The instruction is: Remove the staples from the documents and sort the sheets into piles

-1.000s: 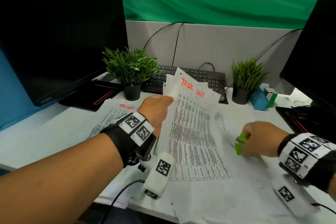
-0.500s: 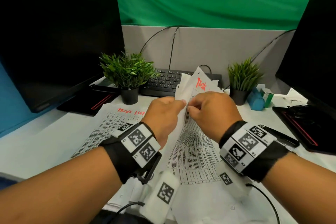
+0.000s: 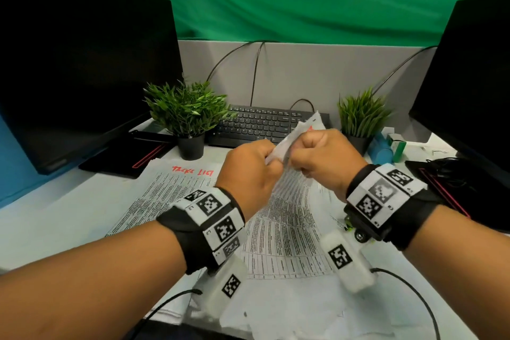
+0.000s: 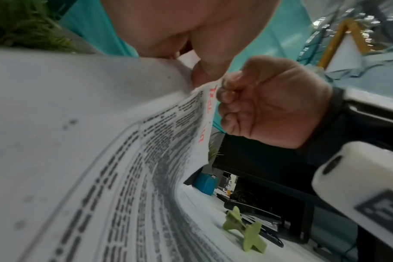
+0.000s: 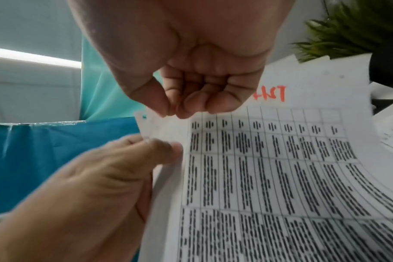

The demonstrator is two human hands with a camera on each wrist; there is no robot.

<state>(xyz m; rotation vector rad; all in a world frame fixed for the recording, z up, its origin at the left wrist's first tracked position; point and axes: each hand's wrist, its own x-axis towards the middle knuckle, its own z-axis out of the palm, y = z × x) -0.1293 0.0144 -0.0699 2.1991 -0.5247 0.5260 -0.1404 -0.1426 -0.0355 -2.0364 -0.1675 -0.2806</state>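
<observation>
A stapled document (image 3: 287,218), printed with a table and a red handwritten title, is lifted off the desk by its top corner. My left hand (image 3: 266,164) pinches that corner from the left. My right hand (image 3: 299,161) pinches the front sheet beside it, thumb against forefinger. In the right wrist view the right hand (image 5: 172,114) nips the sheet's top edge of the document (image 5: 280,168), just above the left hand's thumb (image 5: 166,148). A green staple remover (image 4: 244,232) lies on the desk below the right wrist. No staple is visible.
A flat pile of printed sheets (image 3: 171,190) lies on the desk at left. Behind stand two potted plants (image 3: 187,116) (image 3: 361,116), a keyboard (image 3: 262,124), and dark monitors (image 3: 77,63) (image 3: 469,77) on either side. A blue object (image 3: 382,150) and cables sit at right.
My right hand left the green staple remover on the desk and rose to the document's top corner. Both hands now pinch that corner close together.
</observation>
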